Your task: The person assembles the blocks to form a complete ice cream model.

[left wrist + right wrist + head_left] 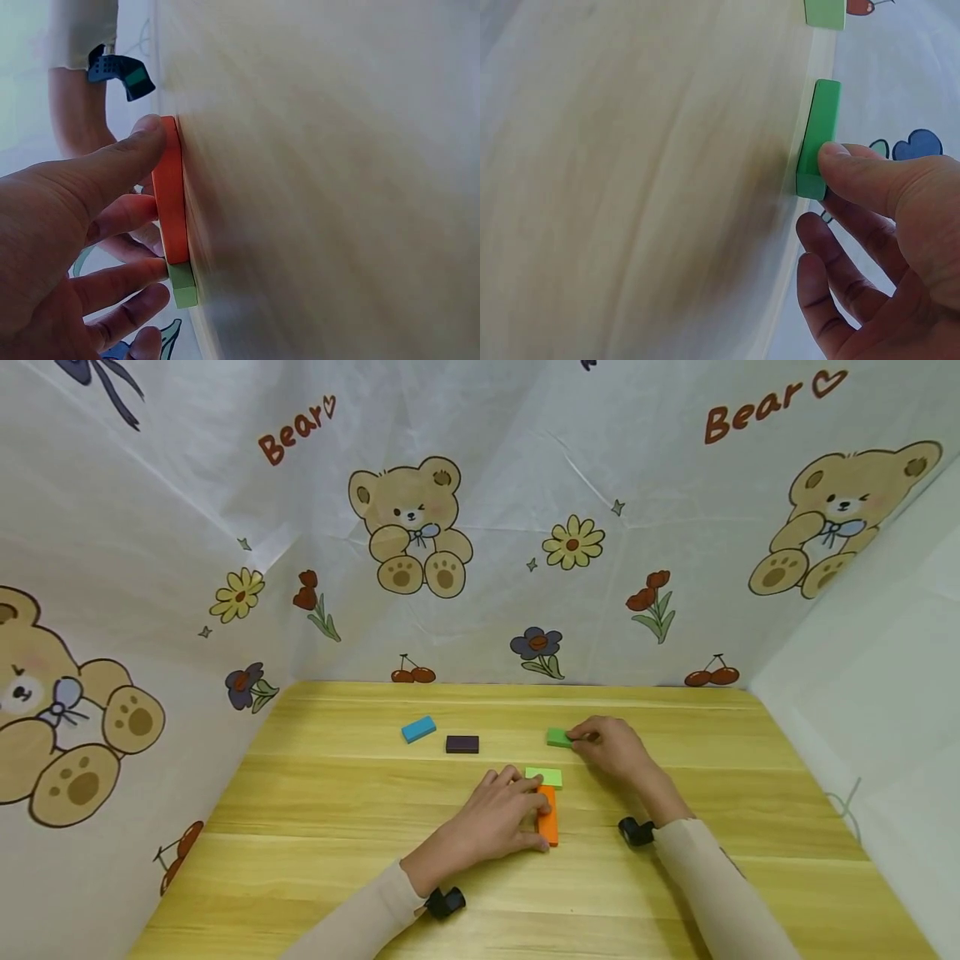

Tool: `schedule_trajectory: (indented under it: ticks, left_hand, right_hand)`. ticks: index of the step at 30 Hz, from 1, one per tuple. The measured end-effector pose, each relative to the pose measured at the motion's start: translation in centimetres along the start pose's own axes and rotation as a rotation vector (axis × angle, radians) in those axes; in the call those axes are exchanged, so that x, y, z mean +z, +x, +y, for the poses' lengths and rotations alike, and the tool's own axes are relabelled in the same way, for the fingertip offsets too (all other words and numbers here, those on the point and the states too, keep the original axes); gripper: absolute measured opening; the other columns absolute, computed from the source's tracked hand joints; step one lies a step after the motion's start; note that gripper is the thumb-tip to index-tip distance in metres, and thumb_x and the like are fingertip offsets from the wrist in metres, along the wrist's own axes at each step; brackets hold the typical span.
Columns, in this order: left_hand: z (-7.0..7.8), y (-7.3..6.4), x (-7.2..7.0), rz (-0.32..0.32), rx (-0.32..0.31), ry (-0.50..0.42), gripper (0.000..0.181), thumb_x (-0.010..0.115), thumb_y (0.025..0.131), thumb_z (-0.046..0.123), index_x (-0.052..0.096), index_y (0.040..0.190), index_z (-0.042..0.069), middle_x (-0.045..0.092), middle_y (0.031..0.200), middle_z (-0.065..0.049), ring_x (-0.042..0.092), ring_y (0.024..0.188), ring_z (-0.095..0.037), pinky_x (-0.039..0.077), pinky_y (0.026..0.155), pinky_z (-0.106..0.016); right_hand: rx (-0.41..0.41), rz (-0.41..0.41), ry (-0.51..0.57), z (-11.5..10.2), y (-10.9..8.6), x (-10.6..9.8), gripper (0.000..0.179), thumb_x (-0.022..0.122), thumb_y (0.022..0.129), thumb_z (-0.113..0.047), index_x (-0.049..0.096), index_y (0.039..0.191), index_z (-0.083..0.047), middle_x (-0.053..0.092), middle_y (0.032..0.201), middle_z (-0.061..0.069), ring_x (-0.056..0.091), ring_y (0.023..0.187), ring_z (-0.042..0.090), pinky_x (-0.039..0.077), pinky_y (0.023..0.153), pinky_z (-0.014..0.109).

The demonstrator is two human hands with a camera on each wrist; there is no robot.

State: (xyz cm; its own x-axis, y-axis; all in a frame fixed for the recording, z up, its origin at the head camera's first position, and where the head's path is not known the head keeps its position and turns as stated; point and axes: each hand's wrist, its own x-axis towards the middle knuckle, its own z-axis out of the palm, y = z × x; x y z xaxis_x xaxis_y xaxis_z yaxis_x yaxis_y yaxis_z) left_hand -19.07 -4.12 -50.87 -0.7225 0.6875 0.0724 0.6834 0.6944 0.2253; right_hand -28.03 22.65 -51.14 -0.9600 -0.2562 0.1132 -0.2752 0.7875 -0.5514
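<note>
In the head view, an orange block [549,818] lies lengthwise toward the person, its far end against a light green block [545,775] set crosswise. My left hand [498,817] holds the orange block: the thumb is at its near end and the index finger at its side. Another finger reaches the light green block, which the left wrist view also shows touching the orange block [171,199]. Farther back, my right hand [615,747] pinches the right end of a darker green block [557,737] between thumb and index finger. That green block [821,127] appears flat on the table in the right wrist view.
Left of the hands, a blue block [418,729] and a dark, nearly black block [462,744] lie on the wooden table [315,827]. A bear-print cloth [480,635] rises behind the table's back edge. A thin pale cord [847,806] lies at the right side.
</note>
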Motion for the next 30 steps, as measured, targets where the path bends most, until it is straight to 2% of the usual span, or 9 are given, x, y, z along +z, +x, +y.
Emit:
schedule_trajectory:
  ticks: [8, 16, 25, 30]
  left_hand:
    - [0.0, -0.1, 0.1, -0.012, -0.014, -0.01, 0.042, 0.079, 0.087, 0.066, 0.076, 0.12, 0.038, 0.059, 0.161, 0.001, 0.051, 0.127, -0.018, 0.039, 0.094, -0.033]
    - [-0.1, -0.2, 0.1, -0.003, -0.01, 0.0, 0.043, 0.08, 0.087, 0.066, 0.076, 0.119, 0.038, 0.06, 0.16, 0.001, 0.051, 0.126, -0.018, 0.038, 0.093, -0.033]
    - [0.0, 0.0, 0.0, -0.013, -0.01, 0.009, 0.045, 0.08, 0.087, 0.066, 0.076, 0.121, 0.037, 0.061, 0.159, 0.002, 0.05, 0.13, -0.019, 0.041, 0.098, -0.036]
    - [0.1, 0.1, -0.1, -0.007, -0.004, 0.013, 0.045, 0.08, 0.087, 0.067, 0.076, 0.121, 0.037, 0.061, 0.159, 0.001, 0.051, 0.131, -0.02, 0.041, 0.099, -0.036]
  right_hand:
    - [0.002, -0.026, 0.009, -0.8, 0.8, 0.9, 0.019, 0.078, 0.099, -0.015, 0.085, 0.116, -0.014, 0.081, 0.119, 0.01, 0.071, 0.098, 0.025, 0.06, 0.089, 0.047]
    - [-0.031, -0.025, 0.005, -1.7, 0.9, 1.2, 0.019, 0.078, 0.099, -0.014, 0.084, 0.117, -0.013, 0.081, 0.12, 0.01, 0.072, 0.1, 0.026, 0.06, 0.091, 0.05]
    - [-0.045, -0.03, 0.012, -2.4, 1.3, 1.8, 0.018, 0.078, 0.099, -0.014, 0.085, 0.115, -0.014, 0.081, 0.118, 0.007, 0.071, 0.098, 0.023, 0.06, 0.09, 0.047]
    - [-0.025, -0.033, 0.001, -2.5, 1.3, 2.0, 0.017, 0.078, 0.099, -0.016, 0.085, 0.115, -0.016, 0.081, 0.12, 0.006, 0.071, 0.099, 0.023, 0.059, 0.09, 0.047]
